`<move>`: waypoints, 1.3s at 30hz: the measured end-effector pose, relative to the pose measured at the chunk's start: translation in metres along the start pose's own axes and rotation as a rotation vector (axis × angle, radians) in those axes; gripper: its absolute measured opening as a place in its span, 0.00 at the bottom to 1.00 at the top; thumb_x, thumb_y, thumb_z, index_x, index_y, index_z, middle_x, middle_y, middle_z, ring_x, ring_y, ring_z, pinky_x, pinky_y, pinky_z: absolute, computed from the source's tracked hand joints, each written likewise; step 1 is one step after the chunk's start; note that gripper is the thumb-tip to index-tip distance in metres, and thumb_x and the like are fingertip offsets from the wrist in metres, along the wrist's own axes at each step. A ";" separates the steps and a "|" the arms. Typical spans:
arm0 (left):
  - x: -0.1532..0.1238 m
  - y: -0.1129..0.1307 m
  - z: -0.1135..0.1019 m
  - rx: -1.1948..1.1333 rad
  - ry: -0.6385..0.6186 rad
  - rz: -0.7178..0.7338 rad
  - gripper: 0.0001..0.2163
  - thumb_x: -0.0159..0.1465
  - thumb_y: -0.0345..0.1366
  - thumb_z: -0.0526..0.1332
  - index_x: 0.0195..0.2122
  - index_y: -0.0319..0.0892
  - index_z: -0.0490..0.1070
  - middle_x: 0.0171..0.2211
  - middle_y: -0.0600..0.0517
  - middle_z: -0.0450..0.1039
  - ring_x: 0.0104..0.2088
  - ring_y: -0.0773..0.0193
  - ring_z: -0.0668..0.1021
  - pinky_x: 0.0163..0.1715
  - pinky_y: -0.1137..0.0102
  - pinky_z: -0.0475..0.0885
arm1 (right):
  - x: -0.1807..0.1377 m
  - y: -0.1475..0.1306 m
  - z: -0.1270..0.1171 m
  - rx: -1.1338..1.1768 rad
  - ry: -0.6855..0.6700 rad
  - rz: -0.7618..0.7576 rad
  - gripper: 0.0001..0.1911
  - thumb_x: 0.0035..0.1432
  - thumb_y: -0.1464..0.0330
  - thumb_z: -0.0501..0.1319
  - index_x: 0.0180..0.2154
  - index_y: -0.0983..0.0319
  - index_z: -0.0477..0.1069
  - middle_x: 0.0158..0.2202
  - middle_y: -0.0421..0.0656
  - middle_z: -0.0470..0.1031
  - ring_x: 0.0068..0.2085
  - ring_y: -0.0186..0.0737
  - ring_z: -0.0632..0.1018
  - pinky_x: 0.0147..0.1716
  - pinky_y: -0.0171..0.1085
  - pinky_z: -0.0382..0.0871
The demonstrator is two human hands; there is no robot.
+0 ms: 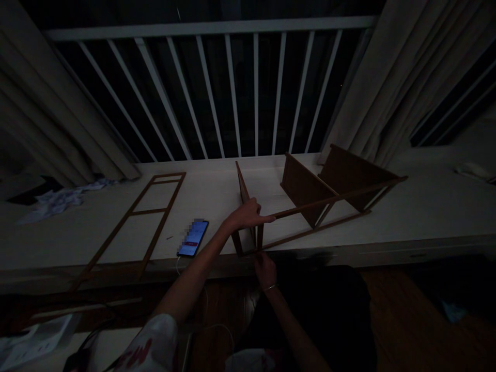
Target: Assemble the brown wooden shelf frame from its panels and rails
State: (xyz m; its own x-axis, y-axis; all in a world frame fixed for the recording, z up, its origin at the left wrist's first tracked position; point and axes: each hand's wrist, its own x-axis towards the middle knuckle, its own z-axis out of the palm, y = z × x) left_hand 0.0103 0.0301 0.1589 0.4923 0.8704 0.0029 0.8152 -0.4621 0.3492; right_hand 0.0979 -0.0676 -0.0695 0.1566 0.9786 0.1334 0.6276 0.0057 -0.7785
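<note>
A partly built brown wooden shelf unit (306, 199) lies on its side on the white ledge, its shelf boards standing up between long rails. At its left end my left hand (246, 215) grips the frame, the thumb stretched to the right along the upper rail. Below it, at the lower corner near the ledge's front edge, is my right hand (265, 269), its fingers drawn together against the underside of the frame. Whatever those fingers pinch is too dark and hidden to make out. A separate wooden ladder-like side frame (165, 212) lies flat to the left.
A lit phone (194, 238) with a white cable lies on the ledge (217, 194), beside a small thin dark piece (169, 237). Crumpled cloth or paper (58, 201) is at far left. White railing (256, 93) and curtains (368, 77) stand behind. A white power strip (39, 341) sits lower left.
</note>
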 end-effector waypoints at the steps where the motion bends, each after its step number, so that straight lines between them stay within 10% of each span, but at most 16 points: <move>1: 0.000 0.000 0.000 -0.001 -0.004 -0.004 0.25 0.50 0.59 0.47 0.23 0.39 0.65 0.32 0.48 0.63 0.29 0.65 0.68 0.30 0.71 0.63 | 0.000 0.000 0.000 0.022 0.009 0.005 0.10 0.49 0.73 0.53 0.35 0.60 0.69 0.31 0.42 0.74 0.32 0.37 0.75 0.31 0.31 0.63; 18: -0.002 0.005 -0.003 0.003 -0.010 -0.027 0.25 0.50 0.59 0.47 0.23 0.39 0.65 0.33 0.49 0.63 0.30 0.65 0.69 0.31 0.72 0.62 | 0.006 0.010 0.010 0.414 0.072 0.092 0.10 0.51 0.66 0.51 0.36 0.62 0.60 0.29 0.44 0.74 0.30 0.38 0.75 0.27 0.32 0.64; 39: -0.001 0.003 -0.001 -0.014 0.011 -0.030 0.23 0.49 0.58 0.49 0.23 0.39 0.64 0.33 0.49 0.63 0.31 0.64 0.68 0.31 0.71 0.62 | -0.002 0.007 -0.002 0.092 0.092 -0.057 0.11 0.54 0.71 0.46 0.38 0.62 0.64 0.33 0.45 0.73 0.34 0.37 0.74 0.33 0.32 0.63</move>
State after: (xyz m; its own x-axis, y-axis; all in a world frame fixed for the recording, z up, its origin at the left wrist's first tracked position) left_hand 0.0119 0.0281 0.1605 0.4645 0.8856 0.0024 0.8251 -0.4337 0.3620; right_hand 0.1034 -0.0698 -0.0744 0.1949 0.9532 0.2312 0.5652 0.0835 -0.8207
